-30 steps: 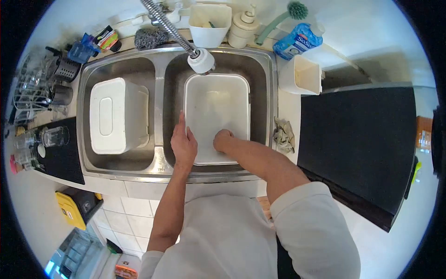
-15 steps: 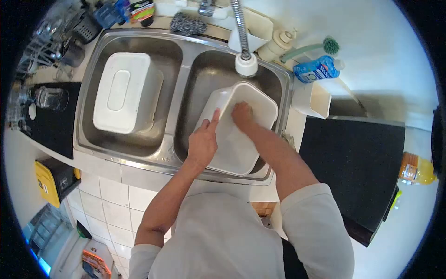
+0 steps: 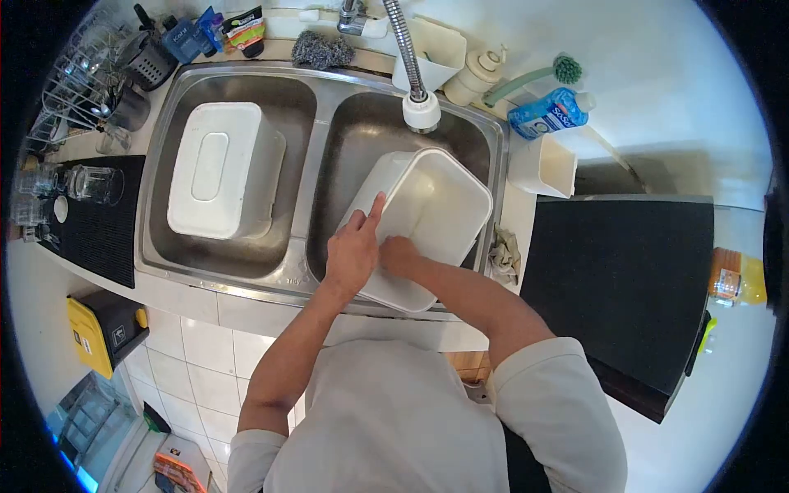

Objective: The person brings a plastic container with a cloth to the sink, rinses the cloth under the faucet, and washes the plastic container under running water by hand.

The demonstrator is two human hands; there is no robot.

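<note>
A white rectangular plastic tub [image 3: 448, 193] lies tilted in the right sink basin, its open side facing up toward me. My left hand [image 3: 352, 253] grips its near-left rim, with one finger stretched along the edge. Inside the tub, my right hand [image 3: 399, 255] is closed and pressed against the inner wall, close to my left hand. Whatever it may hold is hidden. Over the basin hangs the white faucet head [image 3: 422, 112] on a flexible metal hose; no water shows coming out.
Another white tub [image 3: 215, 168] sits upside down in the left basin. Behind the sink are a grey scouring pad [image 3: 322, 51], a pump bottle [image 3: 475, 76], a green brush [image 3: 567, 69] and a blue bottle [image 3: 549, 112]. A crumpled cloth [image 3: 505, 255] lies at the right edge.
My right hand has moved left and toward me inside the tub, from its middle to near the left rim. My left hand stays on the rim. The view has shifted slightly.
</note>
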